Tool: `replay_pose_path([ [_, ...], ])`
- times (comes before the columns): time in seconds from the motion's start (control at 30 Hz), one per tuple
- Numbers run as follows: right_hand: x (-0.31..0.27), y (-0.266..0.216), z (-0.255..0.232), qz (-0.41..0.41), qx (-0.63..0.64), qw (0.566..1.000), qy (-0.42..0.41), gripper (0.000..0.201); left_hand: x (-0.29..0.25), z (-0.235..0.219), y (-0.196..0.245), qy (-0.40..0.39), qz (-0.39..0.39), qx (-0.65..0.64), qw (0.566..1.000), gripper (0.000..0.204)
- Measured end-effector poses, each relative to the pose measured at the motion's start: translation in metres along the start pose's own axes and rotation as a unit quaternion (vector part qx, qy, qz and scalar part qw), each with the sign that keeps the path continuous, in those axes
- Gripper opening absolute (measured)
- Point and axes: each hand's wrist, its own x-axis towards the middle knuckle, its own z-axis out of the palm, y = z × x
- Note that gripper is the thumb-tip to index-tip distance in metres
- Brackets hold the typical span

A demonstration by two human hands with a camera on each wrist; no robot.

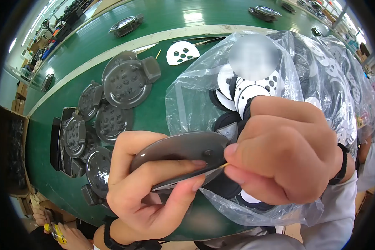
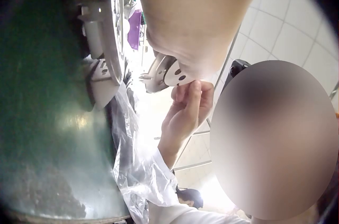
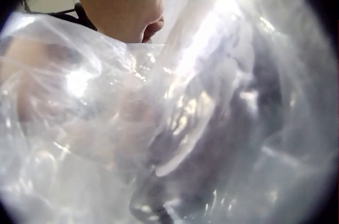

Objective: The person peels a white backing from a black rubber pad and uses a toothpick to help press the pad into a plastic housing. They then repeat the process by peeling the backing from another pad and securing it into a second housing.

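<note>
Your right hand pinches a thin yellowish stick between thumb and forefinger, its exposed end at the rim of the grey round housing. Caution: excess force here could snap the stick or let it skid and mark the housing's smooth face.

Your left hand grips that housing, fingers across the face and thumb beneath. The housing is tilted, raised between both hands. The perforated white disc lies against its underside; whether it is fully seated cannot be told. Uneven thumb pressure may shift the disc out of line. If the grip slackens while the stick pushes, the housing may twist free.

Below and beside your right hand lies the clear plastic bag, holding loose discs. Its film could snag your wrist, and a dropped part may fall among the discs.

Farther out on the green table, several grey housings crowd together on your left, some overlapping. A wide left elbow or forearm movement could knock them and scuff their surfaces.
</note>
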Motion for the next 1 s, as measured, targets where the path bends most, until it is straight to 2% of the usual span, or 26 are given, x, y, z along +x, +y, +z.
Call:
replay_pose_path([
  [0.03,-0.002,0.006,0.01,0.0,0.001,1.0,0.001,0.018,0.0,0.0,0.0,-0.004,0.008,0.017,1.0,0.022],
  [0.07,-0.005,0.017,0.028,-0.076,-0.003,0.988,0.132,0.02,0.001,-0.001,0.0,-0.008,0.016,0.034,0.999,0.024],
  [0.1,-0.004,0.022,0.036,-0.151,-0.007,0.954,0.26,0.022,0.002,0.0,0.001,-0.008,0.016,0.034,0.999,0.024],
  [0.13,-0.006,0.019,0.036,-0.151,-0.007,0.954,0.26,0.022,0.004,0.001,0.001,0.004,0.024,0.044,0.999,0.02],
  [0.2,-0.008,0.01,0.031,-0.087,-0.109,0.965,0.22,0.029,0.005,0.002,0.001,0.017,0.031,0.054,0.998,0.023],
  [0.23,-0.007,0.01,0.028,-0.087,-0.109,0.965,0.22,0.029,0.005,0.001,0.0,0.014,0.039,0.061,0.997,0.023],
  [0.3,-0.005,0.015,0.022,-0.184,-0.193,0.949,0.167,0.029,0.005,0.001,0.0,0.012,0.046,0.068,0.997,0.023],
  [0.33,-0.006,0.011,0.025,-0.184,-0.193,0.949,0.167,0.029,0.005,0.0,0.0,0.01,0.05,0.072,0.996,0.024],
  [0.4,-0.011,0.001,0.035,-0.05,-0.182,0.95,0.247,0.029,0.005,0.001,0.0,0.009,0.054,0.078,0.995,0.024],
  [0.53,-0.012,0.005,0.036,-0.092,-0.235,0.931,0.264,0.031,0.002,0.006,-0.005,0.043,0.085,0.075,0.993,0.027],
  [0.6,-0.013,0.003,0.031,-0.09,-0.228,0.945,0.217,0.029,0.002,0.006,-0.005,0.05,0.098,0.083,0.99,0.027],
  [0.73,-0.015,0.002,0.026,-0.082,-0.215,0.958,0.17,0.026,0.0,0.009,-0.003,0.052,0.086,0.072,0.992,0.026],
  [0.8,-0.02,0.007,0.026,-0.117,-0.186,0.964,0.15,0.024,0.0,0.009,-0.004,0.064,0.08,0.057,0.993,0.026],
  [0.9,-0.019,0.005,0.027,-0.131,-0.201,0.957,0.162,0.026,0.002,0.004,-0.003,0.022,0.062,0.045,0.997,0.024],
  [0.97,-0.021,0.005,0.028,-0.14,-0.201,0.956,0.159,0.026,0.0,0.005,-0.003,0.019,-0.013,-0.033,0.999,0.02],
  [1.0,-0.022,0.005,0.028,-0.148,-0.2,0.956,0.156,0.027,-0.001,0.006,-0.004,0.019,-0.011,-0.033,0.999,0.02],
])
